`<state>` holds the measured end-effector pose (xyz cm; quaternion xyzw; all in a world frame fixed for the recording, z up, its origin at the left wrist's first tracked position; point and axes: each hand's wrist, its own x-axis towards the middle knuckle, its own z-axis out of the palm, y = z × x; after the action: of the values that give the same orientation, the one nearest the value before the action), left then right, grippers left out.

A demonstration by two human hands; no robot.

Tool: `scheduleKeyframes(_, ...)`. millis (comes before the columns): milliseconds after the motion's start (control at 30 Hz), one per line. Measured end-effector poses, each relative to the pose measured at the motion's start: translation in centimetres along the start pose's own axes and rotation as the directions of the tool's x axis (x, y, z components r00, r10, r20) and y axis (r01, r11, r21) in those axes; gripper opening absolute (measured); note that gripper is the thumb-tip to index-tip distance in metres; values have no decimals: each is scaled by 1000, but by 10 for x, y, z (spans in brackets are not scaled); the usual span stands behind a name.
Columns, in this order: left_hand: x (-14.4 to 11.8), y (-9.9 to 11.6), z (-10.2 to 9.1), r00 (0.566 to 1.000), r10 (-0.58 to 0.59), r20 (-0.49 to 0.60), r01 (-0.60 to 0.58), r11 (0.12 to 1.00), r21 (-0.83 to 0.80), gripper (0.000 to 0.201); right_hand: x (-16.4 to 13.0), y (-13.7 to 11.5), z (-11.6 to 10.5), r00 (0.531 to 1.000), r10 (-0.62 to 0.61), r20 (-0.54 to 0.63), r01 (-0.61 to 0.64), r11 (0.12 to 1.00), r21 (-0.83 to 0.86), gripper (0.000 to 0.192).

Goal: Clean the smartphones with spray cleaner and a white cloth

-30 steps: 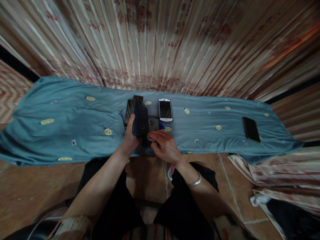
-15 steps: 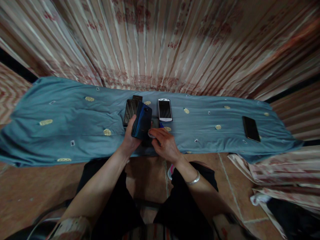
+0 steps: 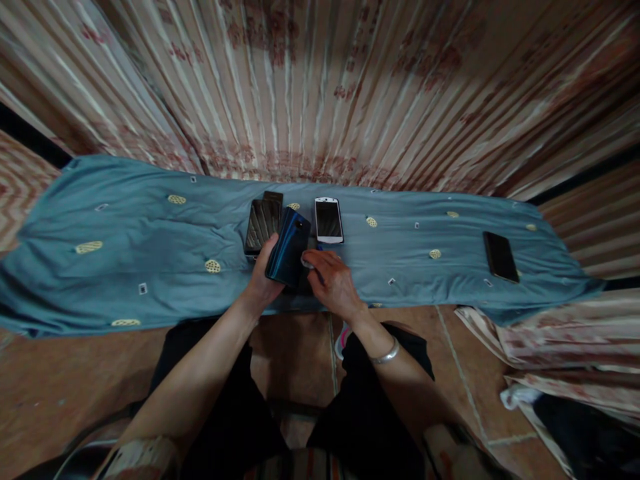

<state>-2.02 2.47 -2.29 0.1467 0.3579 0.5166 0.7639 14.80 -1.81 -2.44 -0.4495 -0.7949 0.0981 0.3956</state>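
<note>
My left hand (image 3: 264, 277) grips a dark blue smartphone (image 3: 290, 248) by its left edge, with the back and camera facing up. At the phone's right edge, my right hand (image 3: 331, 280) pinches a small whitish wad (image 3: 307, 260); whether it is cloth or tissue I cannot tell. Behind the held phone lie a dark phone (image 3: 260, 223) with a shiny, reflecting face and a smaller black item (image 3: 273, 197), partly covered. A white smartphone (image 3: 329, 220) rests screen up just beyond my right hand. Something dark under my hands is mostly hidden.
A blue-green cloth (image 3: 400, 267) with pineapple prints covers the long narrow table. Toward its right end lies a black phone (image 3: 501, 257). Patterned curtains (image 3: 310, 87) hang right behind the table. Below are my knees and a tiled floor (image 3: 295, 347).
The blue phone has turned a little and shifted slightly right and down in my left hand. My right hand has moved slightly up and right, staying along its right edge.
</note>
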Motion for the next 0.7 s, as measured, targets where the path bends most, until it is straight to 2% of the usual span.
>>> scheduleKeyframes(100, -3, 0, 7, 998, 22, -53, -21, 1000, 6, 35, 0, 3, 1, 1000, 10, 6, -10, 1000, -8, 41)
scheduleKeyframes(267, -5, 0, 12, 998, 9, -69, -9, 1000, 2, 30, 0, 8, 2, 1000, 23, -10, -23, 1000, -13, 41)
scheduleKeyframes(400, -8, -2, 14, 995, 6, -98, -6, 1000, -4, 34, 0, 14, 3, 999, 34, -33, -35, 999, -24, 38)
scheduleKeyframes(700, -13, -1, 21, 997, -49, -63, 49, 999, -3, 36, 1, 27, 4, 997, 63, -41, -65, 997, -49, 43)
